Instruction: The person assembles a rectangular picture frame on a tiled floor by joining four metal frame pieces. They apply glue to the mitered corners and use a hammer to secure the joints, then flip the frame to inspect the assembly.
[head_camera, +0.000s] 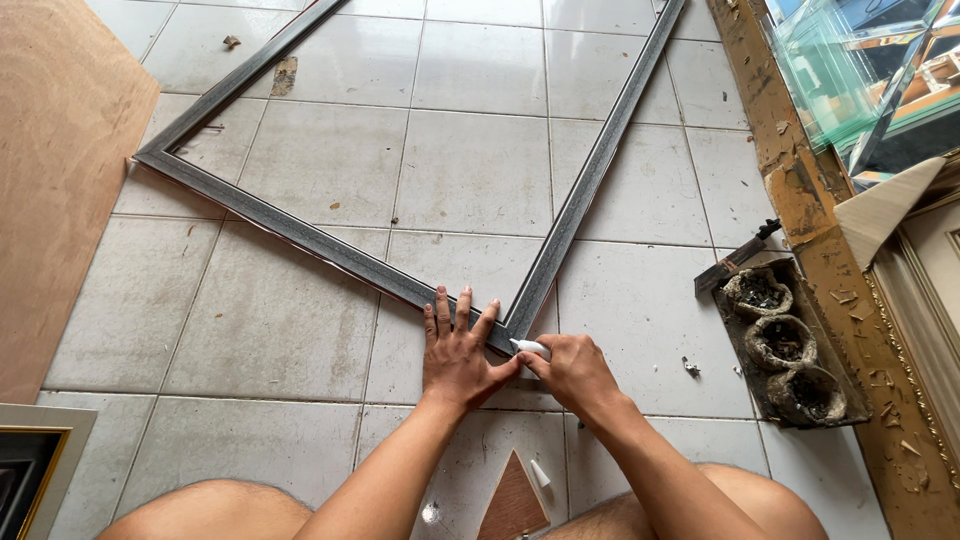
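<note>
Down on the tiled floor (300, 330) lies one grey frame (300, 232). One left hand (456, 350) presses flat, fingers spread, on its near corner. One right hand (572, 368) pinches a small white tube (530, 347) there. Three crusted pots (786, 345) sit right.

Frame (400, 200) lies on floor (250, 320); hands at its near corner. Board (60, 170) left, tray (790, 350) w/ cups right.

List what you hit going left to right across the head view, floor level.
Plywood sheet → grey frame's left corner → left hand pressing the frame's near corner → small white tube → right hand holding the tube → tray of three crusted pots → gilded moulding.
</note>
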